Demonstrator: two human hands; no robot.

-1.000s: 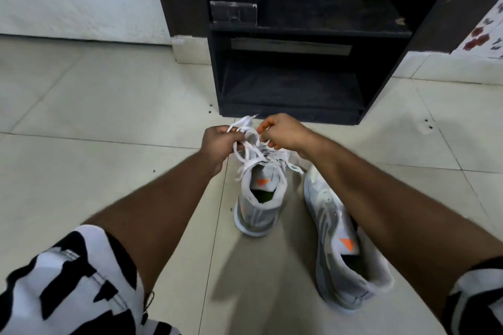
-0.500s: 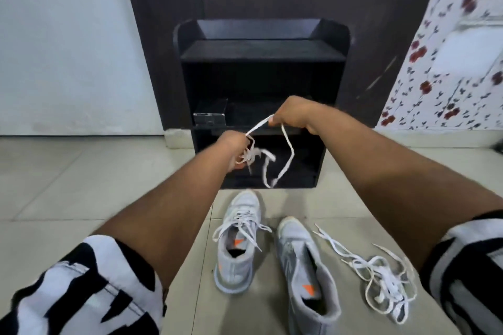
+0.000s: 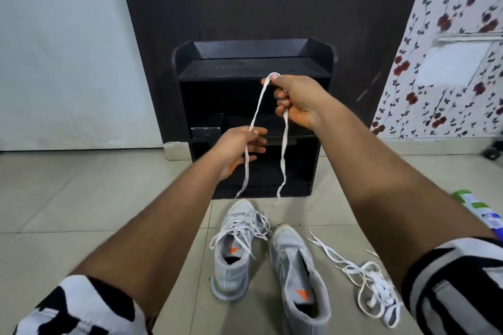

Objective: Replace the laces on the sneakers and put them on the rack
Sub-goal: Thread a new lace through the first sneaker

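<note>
Two grey sneakers stand on the tiled floor below my hands. The left sneaker carries loose white lacing. The right sneaker shows no lace. A white lace hangs in a long loop in front of the black rack. My right hand pinches its top, held high. My left hand grips one strand lower down with thumb and fingers. Both ends dangle just above the left sneaker's toe. A tangled pile of white laces lies to the right of the right sneaker.
The rack stands against a dark wall panel, with a small metal box on its middle shelf. A green and white can lies on the floor at the far right. Flowered wallpaper covers the right wall.
My hands rose from the left sneaker and drew a lace out of a bunch. My right hand lifted higher and the lace now hangs straight in a long loop. The view tilted up.
</note>
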